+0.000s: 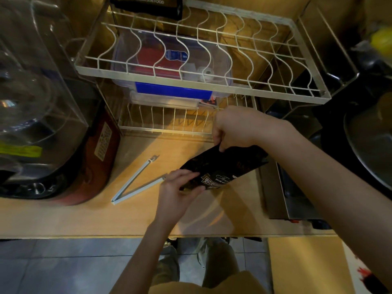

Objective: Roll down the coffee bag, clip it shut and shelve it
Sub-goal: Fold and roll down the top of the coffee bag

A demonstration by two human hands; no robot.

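Coffee bag (220,168): both ends covered by left hand (178,192) and right hand (235,128); print only partly legible. Second black bag (148,6) cut off at top edge. Contents of clear box (169,60) blurred behind wire rack (199,81). Yellow object (381,41) at right edge, unidentifiable

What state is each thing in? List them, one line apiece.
coffee bag: lying tilted on the counter, held at both ends, not clipped
left hand: gripping the bag's near end
right hand: gripping the bag's far end
bag clip: open in a V, lying on the counter
wire rack: top tier holds another black bag
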